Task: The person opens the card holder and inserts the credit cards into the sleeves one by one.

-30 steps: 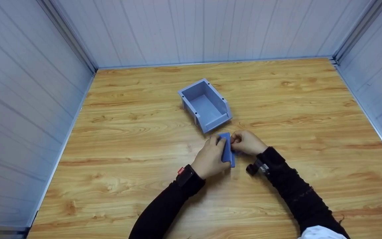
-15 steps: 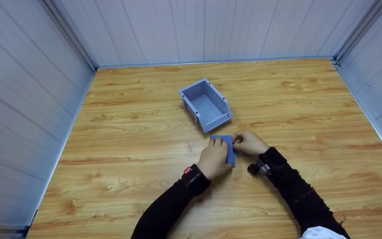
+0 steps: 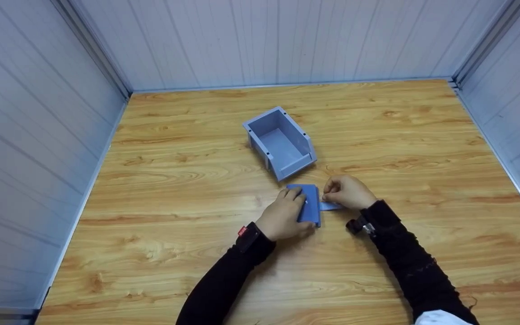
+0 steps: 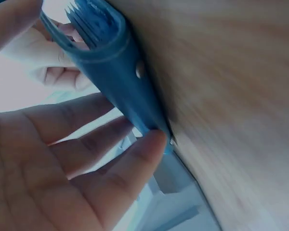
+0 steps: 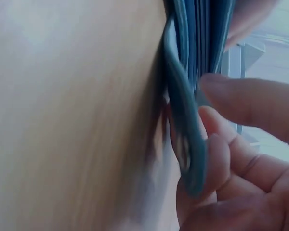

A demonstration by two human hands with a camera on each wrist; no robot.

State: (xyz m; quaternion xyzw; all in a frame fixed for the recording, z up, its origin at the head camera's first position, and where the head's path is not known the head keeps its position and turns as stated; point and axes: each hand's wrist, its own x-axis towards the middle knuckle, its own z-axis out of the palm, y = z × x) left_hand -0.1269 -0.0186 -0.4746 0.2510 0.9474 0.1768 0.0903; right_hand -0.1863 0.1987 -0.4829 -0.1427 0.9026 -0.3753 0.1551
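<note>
A blue card holder lies near the middle of the table, its open side facing right. Packed leaves show inside it in the left wrist view. My left hand grips it from the left, fingers over its top and thumb at the near edge. Its folded spine runs along my left fingers. From the right side a strap with a metal snap sticks out. My right hand has its curled fingers around this strap, and the thumb lies right by the opening.
A grey open-front bin stands just beyond the card holder. Pale panel walls enclose the wood-patterned table at the back, left and right.
The right hand has moved a little to the right, and the strap now shows out from the card holder. The left hand has shifted slightly back left, and the card holder lies flatter than at first.
</note>
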